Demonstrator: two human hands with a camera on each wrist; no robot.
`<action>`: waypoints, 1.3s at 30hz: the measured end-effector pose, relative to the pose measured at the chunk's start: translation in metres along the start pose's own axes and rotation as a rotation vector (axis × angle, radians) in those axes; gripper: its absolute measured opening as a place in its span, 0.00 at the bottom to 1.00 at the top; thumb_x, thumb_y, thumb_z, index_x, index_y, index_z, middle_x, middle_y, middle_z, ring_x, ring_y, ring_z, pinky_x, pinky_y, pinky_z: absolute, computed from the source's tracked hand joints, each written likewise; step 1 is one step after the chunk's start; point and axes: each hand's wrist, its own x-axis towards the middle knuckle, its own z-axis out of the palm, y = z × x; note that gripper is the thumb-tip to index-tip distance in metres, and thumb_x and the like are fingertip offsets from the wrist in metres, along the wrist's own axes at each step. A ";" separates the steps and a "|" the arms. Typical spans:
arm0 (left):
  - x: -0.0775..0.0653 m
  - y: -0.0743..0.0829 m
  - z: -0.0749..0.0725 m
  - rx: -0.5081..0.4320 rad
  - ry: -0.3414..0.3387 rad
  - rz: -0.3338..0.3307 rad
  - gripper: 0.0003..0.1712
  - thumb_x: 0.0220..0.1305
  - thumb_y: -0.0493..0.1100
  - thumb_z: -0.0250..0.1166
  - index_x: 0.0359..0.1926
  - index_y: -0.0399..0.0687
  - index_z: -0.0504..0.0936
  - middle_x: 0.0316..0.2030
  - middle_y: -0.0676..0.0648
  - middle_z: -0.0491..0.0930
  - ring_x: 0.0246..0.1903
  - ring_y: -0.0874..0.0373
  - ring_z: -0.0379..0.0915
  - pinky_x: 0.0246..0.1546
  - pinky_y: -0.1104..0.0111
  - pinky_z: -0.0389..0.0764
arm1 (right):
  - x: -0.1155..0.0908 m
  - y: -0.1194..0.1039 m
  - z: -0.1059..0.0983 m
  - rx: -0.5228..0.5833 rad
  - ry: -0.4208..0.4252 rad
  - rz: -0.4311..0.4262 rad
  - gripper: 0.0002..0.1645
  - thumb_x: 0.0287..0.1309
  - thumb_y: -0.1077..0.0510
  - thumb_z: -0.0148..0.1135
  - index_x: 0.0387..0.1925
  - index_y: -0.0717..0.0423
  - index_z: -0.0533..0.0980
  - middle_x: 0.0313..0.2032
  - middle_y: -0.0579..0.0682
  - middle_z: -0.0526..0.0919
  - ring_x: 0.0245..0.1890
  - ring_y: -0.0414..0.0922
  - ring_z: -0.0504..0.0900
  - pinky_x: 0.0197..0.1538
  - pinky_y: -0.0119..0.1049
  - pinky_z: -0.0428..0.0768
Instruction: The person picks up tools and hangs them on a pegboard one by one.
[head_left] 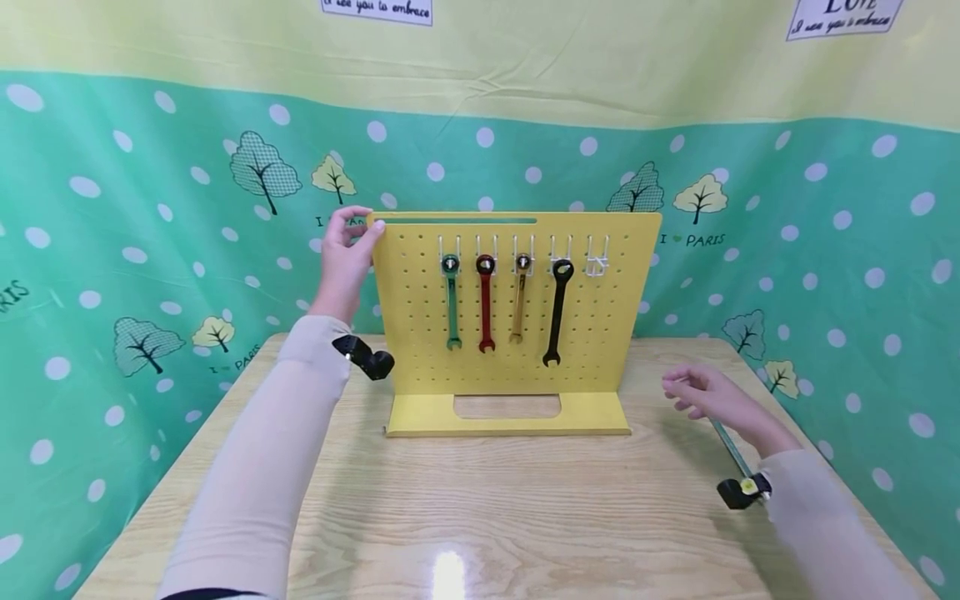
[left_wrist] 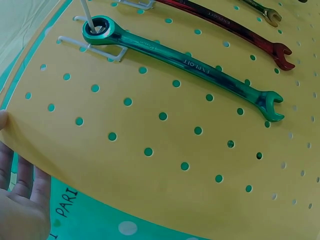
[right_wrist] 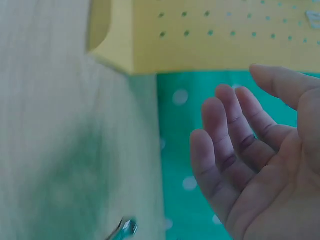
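My left hand (head_left: 343, 262) grips the upper left corner of a yellow pegboard (head_left: 427, 408), thumb in front and fingers behind the edge. From white hooks on the board hang a green combination wrench (head_left: 452, 308), a red wrench (head_left: 486, 312), a gold wrench (head_left: 519, 304) and a larger black wrench (head_left: 557, 317). The green one's ring end is looped over its hook in the left wrist view. My right hand (head_left: 716, 402) hovers over the table at the right, its fingers loosely bent and holding nothing. Under it lies a shiny metal tool (head_left: 731, 448), partly hidden by the wrist.
A bare white hook (head_left: 597, 265) sits right of the black wrench. The board stands upright on its flat foot on a wooden table (head_left: 480, 517). Close behind and at both sides hangs a green and yellow patterned curtain (head_left: 480, 158).
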 end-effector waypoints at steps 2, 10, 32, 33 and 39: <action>0.000 0.000 0.000 -0.001 -0.003 0.003 0.15 0.70 0.49 0.65 0.55 0.60 0.74 0.49 0.49 0.73 0.47 0.55 0.74 0.51 0.59 0.78 | -0.006 0.010 -0.003 -0.026 -0.004 0.033 0.35 0.76 0.44 0.51 0.65 0.70 0.63 0.57 0.68 0.75 0.52 0.60 0.78 0.47 0.46 0.81; 0.001 0.000 0.001 -0.010 0.000 -0.007 0.15 0.70 0.49 0.65 0.55 0.60 0.74 0.49 0.49 0.73 0.46 0.55 0.74 0.50 0.59 0.78 | -0.026 0.048 -0.013 -0.087 0.014 0.116 0.37 0.75 0.43 0.52 0.64 0.74 0.64 0.52 0.63 0.79 0.46 0.54 0.79 0.42 0.43 0.81; 0.000 0.000 0.001 -0.014 -0.002 -0.011 0.15 0.71 0.49 0.64 0.55 0.60 0.74 0.50 0.49 0.72 0.47 0.55 0.73 0.51 0.59 0.78 | -0.037 0.108 -0.024 -0.153 0.091 0.324 0.42 0.63 0.40 0.66 0.54 0.77 0.71 0.40 0.57 0.81 0.39 0.48 0.79 0.38 0.39 0.80; 0.000 0.001 0.000 -0.013 -0.002 -0.012 0.15 0.71 0.49 0.64 0.55 0.60 0.74 0.50 0.49 0.72 0.47 0.55 0.73 0.51 0.59 0.78 | -0.037 0.107 -0.025 -0.155 0.092 0.328 0.40 0.62 0.40 0.66 0.52 0.76 0.73 0.39 0.56 0.81 0.38 0.47 0.79 0.37 0.38 0.79; 0.001 0.000 0.000 -0.011 0.002 -0.018 0.15 0.70 0.49 0.65 0.55 0.61 0.74 0.49 0.49 0.72 0.47 0.55 0.73 0.51 0.59 0.78 | -0.037 0.104 -0.024 -0.159 0.068 0.352 0.24 0.64 0.44 0.65 0.35 0.64 0.81 0.29 0.48 0.78 0.31 0.45 0.74 0.33 0.37 0.74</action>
